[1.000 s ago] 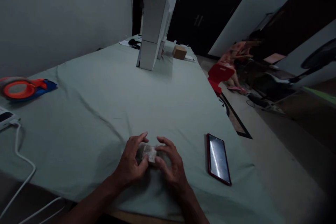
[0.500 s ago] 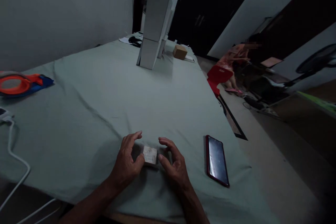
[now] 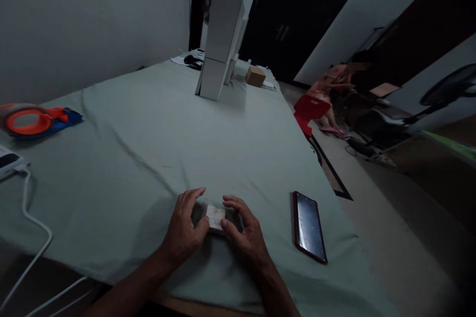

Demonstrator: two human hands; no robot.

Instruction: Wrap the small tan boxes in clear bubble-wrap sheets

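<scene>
A small pale box (image 3: 215, 217) with faint marks on its top lies on the green cloth near the table's front edge. My left hand (image 3: 187, 225) is at its left side, thumb tip at the box's edge, fingers curved and apart from the thumb. On the other side, my right hand (image 3: 246, 229) has its thumb tip at the box's right edge, with its fingers raised and spread from the thumb. Neither hand is closed round the box. A phone (image 3: 309, 227) in a dark red case lies to the right of my right hand.
Orange tape roll (image 3: 28, 121) on a blue item at the left, above a white device (image 3: 9, 162) with a cable (image 3: 27, 198). Tall white boxes (image 3: 219, 44) and a brown box (image 3: 255, 76) stand far back. A person (image 3: 330, 84) sits beyond the table's right side.
My right thumb has moved in to the box's right edge. The view has shifted slightly, so more of the white device shows at the left.
</scene>
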